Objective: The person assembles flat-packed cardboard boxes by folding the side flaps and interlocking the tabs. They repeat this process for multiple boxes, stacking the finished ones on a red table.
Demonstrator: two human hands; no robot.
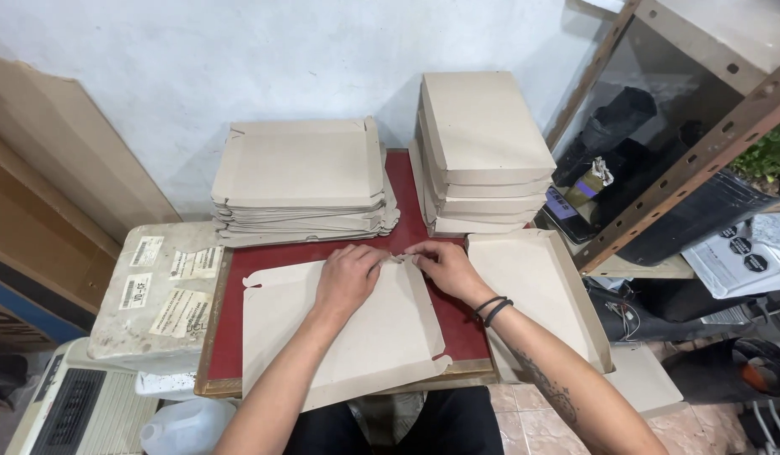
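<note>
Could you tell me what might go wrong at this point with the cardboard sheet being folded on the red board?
1. The flat cardboard sheet overhangs the red board at the near edge, so pressure from the left hand and right hand might tip or slide it.
2. The stack of folded boxes leans unevenly and could topple if bumped.

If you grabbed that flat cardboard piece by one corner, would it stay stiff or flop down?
The flat cardboard piece looks thin, so it would probably sag a little. It is wide, with cut flaps, so those edges may bend first. It likely weighs very little; the left hand and right hand press it lightly.
</note>
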